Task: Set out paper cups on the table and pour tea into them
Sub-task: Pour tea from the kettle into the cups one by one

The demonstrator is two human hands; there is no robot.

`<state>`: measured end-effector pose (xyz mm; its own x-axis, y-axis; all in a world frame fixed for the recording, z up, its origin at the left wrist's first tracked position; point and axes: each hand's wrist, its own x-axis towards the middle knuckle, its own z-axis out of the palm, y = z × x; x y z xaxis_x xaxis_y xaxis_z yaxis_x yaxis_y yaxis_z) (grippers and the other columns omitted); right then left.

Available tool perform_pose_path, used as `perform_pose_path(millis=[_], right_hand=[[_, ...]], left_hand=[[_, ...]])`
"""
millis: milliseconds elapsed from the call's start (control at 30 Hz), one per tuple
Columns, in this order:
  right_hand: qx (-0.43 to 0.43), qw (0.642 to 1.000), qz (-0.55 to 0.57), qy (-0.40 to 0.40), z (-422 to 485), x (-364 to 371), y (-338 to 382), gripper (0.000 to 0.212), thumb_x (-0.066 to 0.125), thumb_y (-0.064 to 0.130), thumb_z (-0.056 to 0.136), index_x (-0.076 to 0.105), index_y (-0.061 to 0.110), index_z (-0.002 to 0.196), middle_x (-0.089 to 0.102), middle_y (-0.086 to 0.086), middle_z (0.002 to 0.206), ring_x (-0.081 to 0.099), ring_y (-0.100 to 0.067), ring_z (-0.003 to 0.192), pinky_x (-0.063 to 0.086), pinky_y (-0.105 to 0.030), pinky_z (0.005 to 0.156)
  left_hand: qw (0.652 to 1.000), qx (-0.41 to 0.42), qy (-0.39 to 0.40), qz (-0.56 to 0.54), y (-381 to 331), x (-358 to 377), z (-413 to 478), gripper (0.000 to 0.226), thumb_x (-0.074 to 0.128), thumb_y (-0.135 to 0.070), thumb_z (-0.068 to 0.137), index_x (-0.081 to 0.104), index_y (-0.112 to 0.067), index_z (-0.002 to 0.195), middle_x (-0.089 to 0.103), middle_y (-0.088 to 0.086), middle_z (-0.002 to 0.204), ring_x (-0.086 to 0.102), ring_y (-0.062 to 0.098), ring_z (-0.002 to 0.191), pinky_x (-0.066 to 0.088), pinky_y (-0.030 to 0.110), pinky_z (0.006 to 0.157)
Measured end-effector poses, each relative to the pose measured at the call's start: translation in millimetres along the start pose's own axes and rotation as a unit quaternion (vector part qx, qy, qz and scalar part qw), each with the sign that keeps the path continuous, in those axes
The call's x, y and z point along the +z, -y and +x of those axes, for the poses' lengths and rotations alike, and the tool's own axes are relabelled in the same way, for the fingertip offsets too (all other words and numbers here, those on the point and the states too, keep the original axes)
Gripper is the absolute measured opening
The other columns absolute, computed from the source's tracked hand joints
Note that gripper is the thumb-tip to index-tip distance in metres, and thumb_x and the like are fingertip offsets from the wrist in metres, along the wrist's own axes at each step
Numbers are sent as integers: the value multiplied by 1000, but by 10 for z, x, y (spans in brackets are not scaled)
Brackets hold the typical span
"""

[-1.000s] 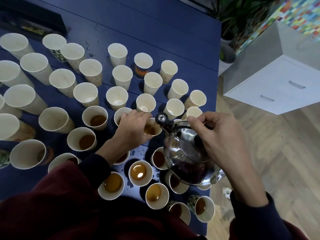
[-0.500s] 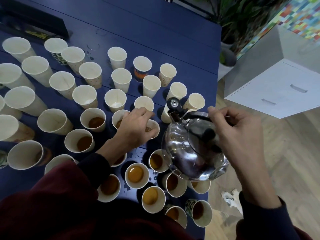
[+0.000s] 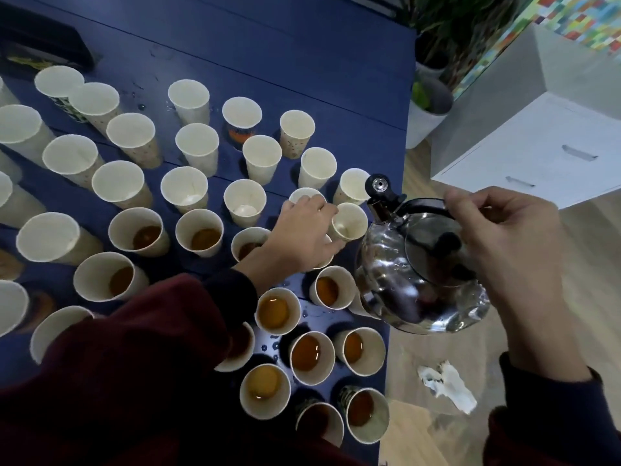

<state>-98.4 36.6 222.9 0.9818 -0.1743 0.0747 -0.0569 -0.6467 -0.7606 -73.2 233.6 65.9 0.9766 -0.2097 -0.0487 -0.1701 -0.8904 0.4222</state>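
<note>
Many paper cups stand on the dark blue table (image 3: 302,55). Those nearest me hold brown tea, such as one cup (image 3: 277,311); the far rows, such as one cup (image 3: 196,144), are empty. My left hand (image 3: 302,230) reaches across the cups, its fingers curled on the rim of an empty cup (image 3: 351,222) near the table's right edge. It hides part of another cup beneath it. My right hand (image 3: 504,237) grips the black handle of a shiny steel kettle (image 3: 416,277), which hangs level beside the table's right edge with its spout cap (image 3: 379,186) just right of that empty cup.
A white drawer cabinet (image 3: 537,153) stands on the wooden floor to the right, with a potted plant (image 3: 426,105) behind the table corner. A crumpled white tissue (image 3: 447,385) lies on the floor. A dark box (image 3: 43,42) sits at the table's far left. Water drops dot the table.
The kettle has tipped back from pouring and swung right, off the table's edge. My left hand has left the filled cup and moved right to an empty one.
</note>
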Motion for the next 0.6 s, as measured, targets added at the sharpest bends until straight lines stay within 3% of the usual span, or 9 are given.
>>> perform_pose_path(millis=[133,300,600], right_hand=[[0,1000,-20,18,142,-39,-181,35,73,38,88,66,12,66,60,-5,56,48,-14,52,41,-34,59],[11,998,-44,50,295,-40,-290,38,72,38,89,62,15,61,52,9,47,43,-9,45,34,-30,52],[4,995,-77,70,448,29,-378,38,71,43,88,63,16,62,54,11,49,46,-9,48,33,-29,54]], left_hand=[[1000,-12,-6,18,-156,138,101,64,63,-57,87,49,-18,135,52,6,134,46,25,123,35,45,101],[998,-27,-36,34,-219,211,241,62,68,-55,82,52,-14,126,56,8,123,51,26,111,37,41,89],[998,-26,-56,9,-183,286,337,51,70,-46,82,62,-12,119,61,8,114,53,25,104,36,39,84]])
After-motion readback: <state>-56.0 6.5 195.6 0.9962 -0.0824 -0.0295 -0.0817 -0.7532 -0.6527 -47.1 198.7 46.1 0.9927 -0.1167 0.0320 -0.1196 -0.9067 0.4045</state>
